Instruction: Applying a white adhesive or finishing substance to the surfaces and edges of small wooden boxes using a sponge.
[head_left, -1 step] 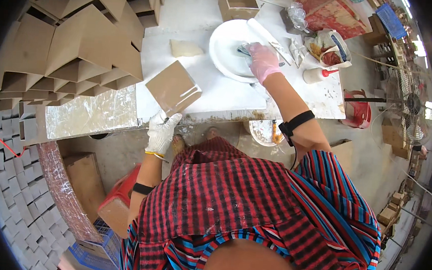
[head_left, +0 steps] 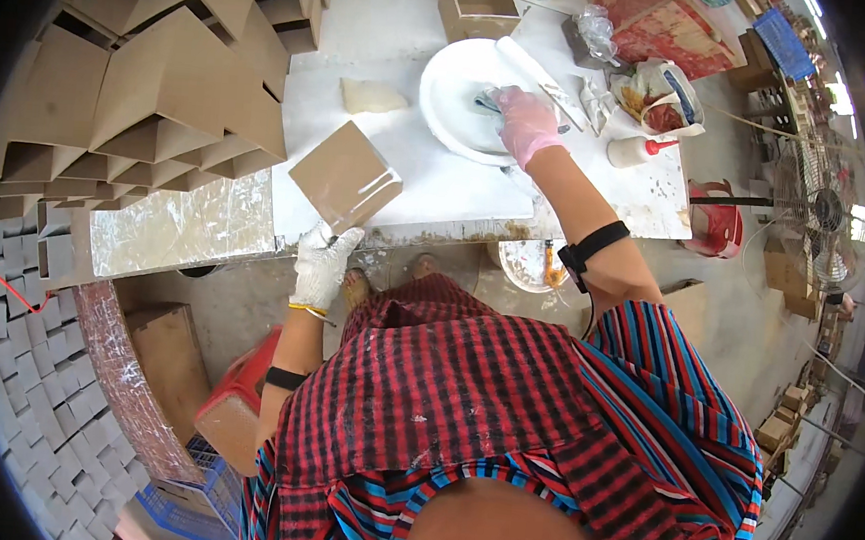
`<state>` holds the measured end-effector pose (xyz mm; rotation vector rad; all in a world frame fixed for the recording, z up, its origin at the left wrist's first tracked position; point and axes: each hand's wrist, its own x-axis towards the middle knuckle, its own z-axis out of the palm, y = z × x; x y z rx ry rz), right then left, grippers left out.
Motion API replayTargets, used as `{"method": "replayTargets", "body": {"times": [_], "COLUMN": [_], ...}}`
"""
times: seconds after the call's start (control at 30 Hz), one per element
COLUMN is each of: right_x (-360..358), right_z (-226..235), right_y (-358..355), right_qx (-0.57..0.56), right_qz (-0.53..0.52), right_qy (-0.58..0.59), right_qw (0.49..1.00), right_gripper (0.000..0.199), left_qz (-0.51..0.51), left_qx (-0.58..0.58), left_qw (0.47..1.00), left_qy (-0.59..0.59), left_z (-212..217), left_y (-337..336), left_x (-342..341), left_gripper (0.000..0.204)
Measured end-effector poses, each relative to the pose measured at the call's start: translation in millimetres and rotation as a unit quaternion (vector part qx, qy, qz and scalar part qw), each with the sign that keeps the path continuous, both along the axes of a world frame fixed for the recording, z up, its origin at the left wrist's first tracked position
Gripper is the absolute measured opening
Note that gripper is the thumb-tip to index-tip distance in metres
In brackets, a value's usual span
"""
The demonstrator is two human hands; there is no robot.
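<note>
My left hand (head_left: pixel 323 265), in a white knitted glove, grips the near corner of a brown cardboard box (head_left: pixel 343 175). White wet-looking streaks run along the box's right edge. Over a round white basin (head_left: pixel 435 95), my right hand (head_left: pixel 526 121) wears a thin pink glove. Its fingers are closed on a small bluish-green cloth (head_left: pixel 487 97), which rests against the basin's white inside. Beside the basin lies a pale folded pad (head_left: pixel 372 96).
Stacked brown boxes (head_left: pixel 175 81) crowd the table's left side. An open box (head_left: pixel 478 10) stands beyond the basin. To the right are a white squeeze bottle (head_left: pixel 633 151) with a red tip and a plastic bag (head_left: pixel 659 97). Grey boxes (head_left: pixel 54 374) are piled at lower left.
</note>
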<state>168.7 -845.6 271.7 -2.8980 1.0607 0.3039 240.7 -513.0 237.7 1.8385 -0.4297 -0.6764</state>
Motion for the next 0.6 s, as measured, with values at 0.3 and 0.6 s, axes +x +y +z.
{"method": "replayTargets", "body": {"times": [0.3, 0.6], "right_x": [-7, -40], "right_z": [-13, 13], "right_y": [-9, -30], "right_qx": [-0.022, 0.323], "right_qz": [0.114, -0.107], "right_qy": [-0.031, -0.358], "right_qw": [0.993, 0.870], "right_gripper": [0.041, 0.047], "left_qz": [0.110, 0.025], "left_qx": [-0.326, -0.366], "left_qw": [0.828, 0.764], "left_qy": [0.443, 0.531], "left_z": [-27, -64], "left_y": [32, -26], "left_x": [34, 66], "left_gripper": [0.038, 0.037]}}
